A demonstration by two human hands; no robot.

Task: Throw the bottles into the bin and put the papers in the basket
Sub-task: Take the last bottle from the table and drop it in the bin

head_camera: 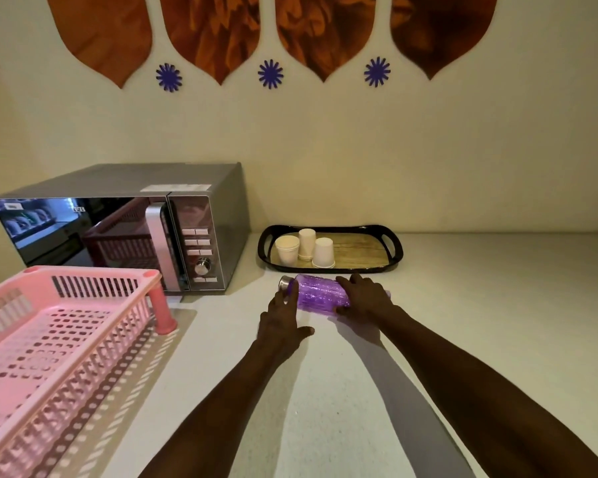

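A purple textured bottle [320, 292] with a silver cap lies on its side on the white counter, cap pointing left. My right hand [363, 294] wraps over its right end, fingers curled around it. My left hand [283, 317] touches the cap end with its fingers, thumb spread out toward the right. A pink slatted plastic basket [59, 343] stands at the left, with nothing visible inside. No bin and no papers are in view.
A silver microwave [125, 229] stands at the back left behind the basket. A black-rimmed tray [392, 257] with three paper cups [304, 248] sits against the wall just beyond the bottle. White counter extends to the right.
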